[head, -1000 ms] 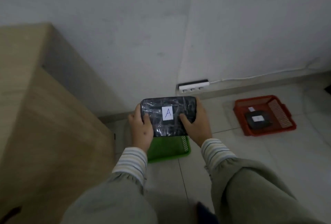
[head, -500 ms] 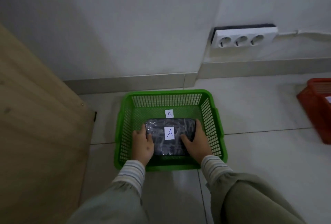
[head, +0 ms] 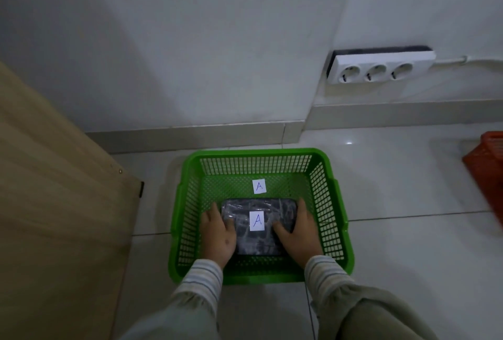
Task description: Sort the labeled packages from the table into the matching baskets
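A dark plastic-wrapped package (head: 245, 211) with a white label reading "A" lies low inside the green basket (head: 336, 203) on the floor. A second white "A" label (head: 259, 186) sits on the basket's bottom just beyond the package. My left hand (head: 217, 233) grips the package's left end and my right hand (head: 296, 233) grips its right end, thumbs on top. Whether the package rests on the basket's bottom I cannot tell.
A wooden table side (head: 54, 203) stands close on the left. An orange-red basket (head: 487, 160) is cut off at the right edge. A white power strip (head: 378, 67) is on the wall, above the skirting. Pale floor tiles surround the green basket.
The package went from above the green basket down into it, both hands still on it. The view dropped closer to the floor, and the red basket slid to the right edge.
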